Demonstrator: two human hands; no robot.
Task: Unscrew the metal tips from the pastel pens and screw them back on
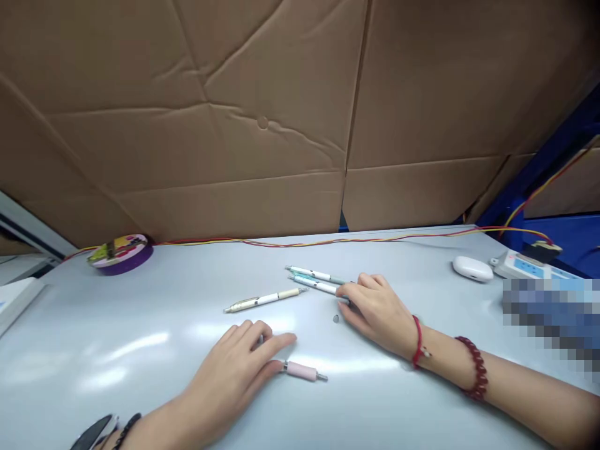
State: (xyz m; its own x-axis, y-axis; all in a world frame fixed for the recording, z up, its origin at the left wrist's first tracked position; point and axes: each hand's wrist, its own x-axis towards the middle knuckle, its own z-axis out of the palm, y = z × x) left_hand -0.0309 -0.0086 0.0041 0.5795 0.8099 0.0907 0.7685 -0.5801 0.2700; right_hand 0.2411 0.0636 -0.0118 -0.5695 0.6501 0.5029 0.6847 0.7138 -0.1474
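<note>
My left hand rests low over the table, index finger stretched out and the others curled. Its thumb lies against the rear of a pink-gripped pen, whose metal tip points right; the pen's rear is hidden by the hand. Thumb and index finger of my right hand close on the right end of a white and light-blue pen. Just behind it lies a similar white and green pen, partly covered by that hand. A small grey piece sits beside my right thumb. Between the hands and farther back is a cream and white pen.
A purple-edged roll of tape lies at the back left. Red and yellow wires run along the table's rear edge below a cardboard wall. To the right are a white earbud case and a power strip.
</note>
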